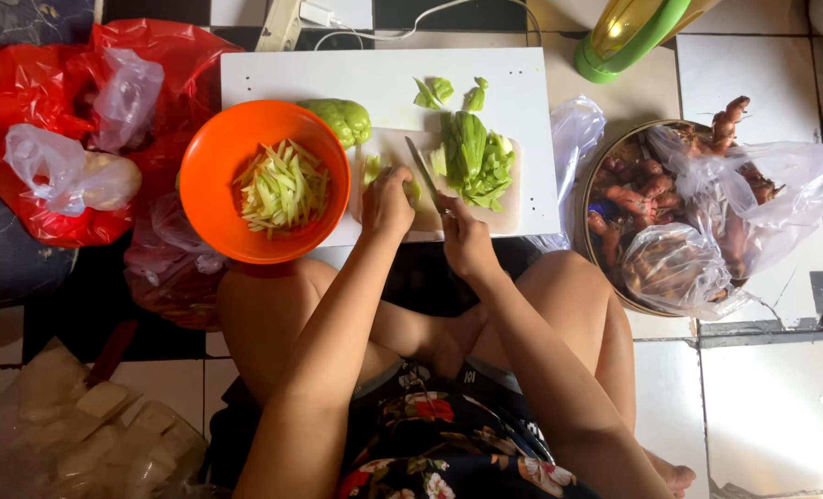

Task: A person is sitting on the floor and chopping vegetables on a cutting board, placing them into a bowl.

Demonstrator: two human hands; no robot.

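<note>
Fingertips of the left hand (388, 199), clenched on the green vegetable piece (375, 169), are best kept curled back from the knife (423, 169) gripped in the right hand (464, 238).

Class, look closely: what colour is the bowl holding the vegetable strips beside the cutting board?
The bowl is bright orange, shown best in the head view.

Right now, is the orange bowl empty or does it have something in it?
Partly filled. The orange bowl holds a loose pile of pale green vegetable strips across its middle, with bare orange wall showing all around the pile.
</note>
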